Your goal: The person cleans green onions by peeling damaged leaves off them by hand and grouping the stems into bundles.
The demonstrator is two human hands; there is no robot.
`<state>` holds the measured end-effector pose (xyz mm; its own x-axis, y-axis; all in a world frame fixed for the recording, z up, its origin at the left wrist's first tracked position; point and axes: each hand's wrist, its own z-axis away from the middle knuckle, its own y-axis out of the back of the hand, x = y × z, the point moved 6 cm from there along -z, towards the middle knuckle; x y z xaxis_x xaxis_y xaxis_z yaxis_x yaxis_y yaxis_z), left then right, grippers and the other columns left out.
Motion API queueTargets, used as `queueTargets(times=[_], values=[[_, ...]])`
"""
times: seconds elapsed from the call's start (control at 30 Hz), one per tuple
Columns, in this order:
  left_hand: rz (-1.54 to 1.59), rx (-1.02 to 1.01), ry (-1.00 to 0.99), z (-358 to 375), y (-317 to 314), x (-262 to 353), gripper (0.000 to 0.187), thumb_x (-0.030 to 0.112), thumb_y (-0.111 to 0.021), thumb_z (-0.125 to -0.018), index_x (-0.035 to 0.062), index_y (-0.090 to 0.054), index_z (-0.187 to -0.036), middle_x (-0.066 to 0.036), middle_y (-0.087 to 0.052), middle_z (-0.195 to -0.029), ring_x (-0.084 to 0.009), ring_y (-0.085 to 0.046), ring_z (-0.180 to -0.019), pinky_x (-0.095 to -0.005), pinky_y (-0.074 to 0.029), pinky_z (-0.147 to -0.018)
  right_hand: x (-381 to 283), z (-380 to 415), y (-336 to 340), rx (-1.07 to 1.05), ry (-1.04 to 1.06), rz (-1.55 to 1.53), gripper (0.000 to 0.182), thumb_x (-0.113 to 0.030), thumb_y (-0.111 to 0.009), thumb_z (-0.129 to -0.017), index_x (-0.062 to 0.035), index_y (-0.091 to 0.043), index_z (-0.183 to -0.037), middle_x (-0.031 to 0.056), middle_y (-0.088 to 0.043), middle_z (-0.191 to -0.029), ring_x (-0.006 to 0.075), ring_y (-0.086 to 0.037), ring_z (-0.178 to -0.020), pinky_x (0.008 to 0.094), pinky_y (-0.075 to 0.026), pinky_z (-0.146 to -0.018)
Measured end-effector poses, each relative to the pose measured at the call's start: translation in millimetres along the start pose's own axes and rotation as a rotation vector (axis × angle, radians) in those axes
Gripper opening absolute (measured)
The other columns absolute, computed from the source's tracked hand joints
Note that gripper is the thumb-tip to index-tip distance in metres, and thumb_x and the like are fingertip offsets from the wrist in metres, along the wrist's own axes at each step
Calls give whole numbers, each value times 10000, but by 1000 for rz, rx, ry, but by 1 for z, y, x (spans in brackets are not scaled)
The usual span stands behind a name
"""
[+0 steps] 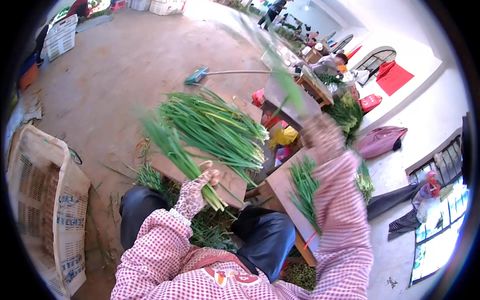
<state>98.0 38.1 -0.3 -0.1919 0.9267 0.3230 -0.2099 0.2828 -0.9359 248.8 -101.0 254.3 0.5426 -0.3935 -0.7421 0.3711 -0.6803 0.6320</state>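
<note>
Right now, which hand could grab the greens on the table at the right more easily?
Probably the right hand: it's nearer those greens, and the left hand is holding a bunch.

We can read no word or number for certain. Blue printed characters run in rows along the side of the pale plastic crate [75,187] at the left, but they are too small and blurred for us. We cannot make out any lettering on the red sheet [395,77] on the wall either.
</note>
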Motion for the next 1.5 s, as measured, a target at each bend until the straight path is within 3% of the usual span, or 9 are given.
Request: queueTargets(times=[0.17, 0.43, 0.97, 1.13, 1.27, 1.3, 1.33, 1.37, 1.5], values=[[-116, 51, 6, -1, 18, -18, 323, 151, -585, -831, 4, -482, -1100, -102, -587, -949, -199, -573, -845, -340, -477, -751, 89, 112, -163, -228, -187, 70, 269, -186, -639, -794, -12, -599, -994, 30, -595, -700, 86, -545, -624, 254, -460, -597], [-162, 176, 192, 0, 44, -28, 197, 122, -539, -829, -13, -546, -972, -103, -597, -887, -206, -578, -776, -337, -482, -713, 121, 133, -191, -383, -683, -421, 382, -278, -630, -805, -4, -563, -1063, 42, -614, -878, 112, -551, -796, 252, -450, -717], [-109, 239, -41, -8, 32, 10, 218, 113, -548, -842, -35, -550, -1003, -108, -604, -906, -210, -592, -845, -343, -504, -746, 128, 108, -224, 7, -490, -885, 136, -142, -597, -836, -47, -594, -934, 11, -614, -859, 104, -562, -806, 253, -458, -737], [-64, 411, -392, 7, 34, 82, 269, 163, -540, -858, 7, -515, -1077, -134, -590, -1052, -210, -559, -1001, -330, -457, -870, 105, 139, -199, -362, -486, -560, 181, -166, -612, -822, -37, -606, -949, 42, -626, -821, 103, -580, -735, 247, -475, -669], [-250, 401, -719, 19, 55, 120, 286, 213, -485, -888, 28, -495, -1106, -157, -504, -1206, -235, -485, -1123, -388, -386, -952, 155, 205, -174, -1173, -217, 518, 490, -369, -616, -761, -71, -530, -1140, 163, -600, -966, 259, -572, -928, 329, -453, -803], [-263, 388, -730, 22, 48, 120, 280, 203, -498, -883, 39, -493, -1110, -142, -533, -1146, -219, -510, -1074, -380, -399, -939, 107, 174, -143, -1305, -529, 508, 441, -384, -564, -783, -89, -540, -1110, 176, -583, -991, 299, -542, -962, 372, -433, -824], [-276, 378, -742, 24, 44, 118, 277, 192, -510, -877, 50, -491, -1114, -127, -563, -1087, -204, -535, -1026, -372, -413, -925, 96, 155, -149, -984, 371, 485, 353, -348, -533, -807, -93, -557, -1051, 153, -592, -926, 300, -554, -916, 385, -443, -781], [-274, 378, -740, 23, 46, 113, 277, 192, -510, -877, 50, -491, -1114, -127, -563, -1087, -204, -535, -1026, -372, -413, -925, 145, 143, -126, -650, -205, 530, 235, -259, -509, -836, -85, -570, -982, 131, -588, -893, 302, -556, -886, 380, -448, -766], [-46, 312, -362, 8, 20, 67, 86, 149, -574, -844, 73, -552, -877, 5, -466, -689, -105, -489, -665, -291, -462, -757, 188, 80, -104, -347, -218, 655, 315, -274, -451, -860, -91, -477, -1116, 153, -515, -1033, 288, -509, -973, 375, -407, -849]])
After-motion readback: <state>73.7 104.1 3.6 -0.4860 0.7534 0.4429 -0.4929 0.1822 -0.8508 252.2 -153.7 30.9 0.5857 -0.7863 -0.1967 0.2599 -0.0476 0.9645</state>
